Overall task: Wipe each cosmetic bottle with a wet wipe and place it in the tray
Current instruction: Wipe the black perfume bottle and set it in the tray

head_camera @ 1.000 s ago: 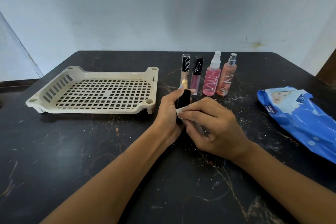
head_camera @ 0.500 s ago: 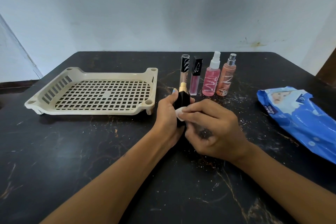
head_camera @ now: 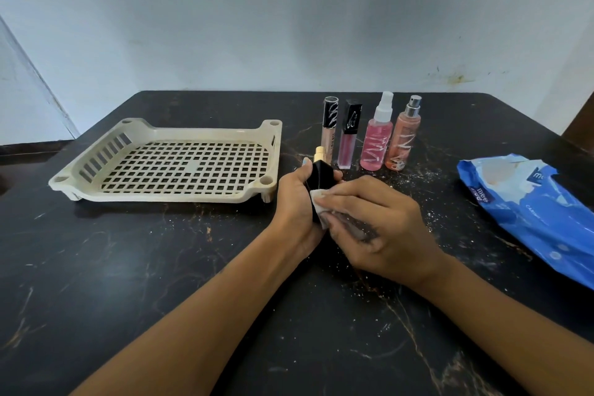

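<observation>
My left hand (head_camera: 297, 207) grips a black bottle with a gold top (head_camera: 319, 178), held upright just right of the tray. My right hand (head_camera: 376, 228) presses a white wet wipe (head_camera: 318, 204) against the bottle's lower right side. The cream plastic tray (head_camera: 270, 157) with a grid floor lies at the left and holds nothing. Behind my hands stand a beige concealer tube (head_camera: 328, 130), a pink lip gloss (head_camera: 347, 138), a pink spray bottle (head_camera: 376, 141) and an orange spray bottle (head_camera: 401, 141), all streaked with white marks.
A blue wet wipe pack (head_camera: 533, 212) lies at the right edge of the black marble table (head_camera: 128, 267). White specks are scattered around the bottles and my right hand. A pale wall rises behind the table.
The black bottle has been lifted slightly and turned in my left hand, showing its gold top. My right hand has slid the wipe over the bottle's side.
</observation>
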The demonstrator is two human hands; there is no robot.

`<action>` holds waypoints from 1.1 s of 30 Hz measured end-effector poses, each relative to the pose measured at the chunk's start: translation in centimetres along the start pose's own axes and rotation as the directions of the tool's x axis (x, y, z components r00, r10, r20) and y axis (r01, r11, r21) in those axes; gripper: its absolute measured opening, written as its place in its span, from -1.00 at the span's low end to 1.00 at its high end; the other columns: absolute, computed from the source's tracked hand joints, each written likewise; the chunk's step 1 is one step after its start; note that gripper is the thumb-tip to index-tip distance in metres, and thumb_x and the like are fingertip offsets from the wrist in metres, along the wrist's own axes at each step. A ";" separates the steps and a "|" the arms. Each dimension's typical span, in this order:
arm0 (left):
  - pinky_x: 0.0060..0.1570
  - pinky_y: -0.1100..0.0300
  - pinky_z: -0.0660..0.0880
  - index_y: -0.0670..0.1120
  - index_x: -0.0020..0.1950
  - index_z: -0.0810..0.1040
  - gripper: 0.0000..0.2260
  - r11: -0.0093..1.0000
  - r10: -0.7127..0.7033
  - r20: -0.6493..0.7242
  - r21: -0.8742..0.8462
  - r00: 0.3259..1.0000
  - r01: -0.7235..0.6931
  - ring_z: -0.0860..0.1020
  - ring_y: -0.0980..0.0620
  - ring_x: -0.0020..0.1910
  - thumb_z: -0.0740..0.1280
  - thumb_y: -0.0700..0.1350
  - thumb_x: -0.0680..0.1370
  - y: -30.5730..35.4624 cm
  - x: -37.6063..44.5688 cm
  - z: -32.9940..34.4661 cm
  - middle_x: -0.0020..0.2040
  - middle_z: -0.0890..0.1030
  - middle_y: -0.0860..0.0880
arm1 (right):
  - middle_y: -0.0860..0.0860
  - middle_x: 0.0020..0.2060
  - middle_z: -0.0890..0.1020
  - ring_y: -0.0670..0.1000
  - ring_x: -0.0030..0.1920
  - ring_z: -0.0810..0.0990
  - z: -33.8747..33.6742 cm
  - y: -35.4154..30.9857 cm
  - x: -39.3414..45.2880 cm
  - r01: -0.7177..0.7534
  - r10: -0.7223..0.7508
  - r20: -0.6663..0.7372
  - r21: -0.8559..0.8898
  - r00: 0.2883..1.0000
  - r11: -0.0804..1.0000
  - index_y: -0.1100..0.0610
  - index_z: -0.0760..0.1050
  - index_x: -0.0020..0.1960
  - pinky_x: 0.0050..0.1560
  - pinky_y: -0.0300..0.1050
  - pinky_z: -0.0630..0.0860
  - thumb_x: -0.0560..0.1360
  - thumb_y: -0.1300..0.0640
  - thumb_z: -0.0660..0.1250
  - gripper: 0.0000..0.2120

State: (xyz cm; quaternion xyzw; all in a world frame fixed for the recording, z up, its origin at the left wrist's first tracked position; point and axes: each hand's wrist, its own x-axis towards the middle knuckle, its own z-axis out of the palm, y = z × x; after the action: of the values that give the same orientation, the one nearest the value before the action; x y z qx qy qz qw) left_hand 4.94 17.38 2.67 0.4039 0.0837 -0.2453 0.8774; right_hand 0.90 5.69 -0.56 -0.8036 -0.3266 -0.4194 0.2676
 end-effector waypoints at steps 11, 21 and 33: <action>-0.23 0.14 0.47 -0.24 -0.19 0.45 -0.61 0.999 0.033 -0.032 -0.031 0.999 -0.033 0.50 -0.02 -0.33 0.08 0.05 0.61 -0.1 0.0 0.2 -0.33 0.49 -0.11 | 0.11 -0.11 0.69 0.04 -0.10 0.65 0.3 0.0 0.0 0.026 -0.026 0.002 -0.071 1.000 0.997 0.30 0.67 -0.04 0.10 -0.18 0.56 0.44 0.31 0.47 -0.89; -0.28 0.24 0.50 -0.25 -0.21 0.59 -0.54 0.999 0.051 0.053 -0.009 0.997 -0.050 0.56 0.01 -0.35 0.06 0.01 0.62 -0.2 0.0 0.0 -0.35 0.60 -0.12 | 0.14 0.01 0.66 0.08 0.04 0.63 0.4 0.6 0.2 -0.071 0.070 -0.045 -0.021 0.997 0.997 0.32 0.62 0.12 0.16 -0.08 0.54 0.52 0.33 0.34 -0.80; 0.01 0.11 0.53 -0.28 0.05 0.57 -0.53 0.997 0.025 0.098 0.076 0.995 -0.033 0.60 -0.07 -0.09 0.03 0.05 0.62 -0.3 0.3 -0.2 -0.10 0.63 -0.18 | 0.13 -0.10 0.67 0.09 -0.05 0.63 0.4 0.3 0.2 -0.065 0.061 -0.087 -0.041 0.994 0.997 0.31 0.67 -0.02 0.06 -0.08 0.57 0.39 0.42 0.39 -0.81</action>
State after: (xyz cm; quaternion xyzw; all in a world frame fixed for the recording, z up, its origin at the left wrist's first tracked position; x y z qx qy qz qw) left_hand 5.11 17.28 2.19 0.4262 0.0255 -0.2548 0.8676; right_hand 1.38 5.88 -0.67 -0.8004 -0.2801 -0.4519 0.2767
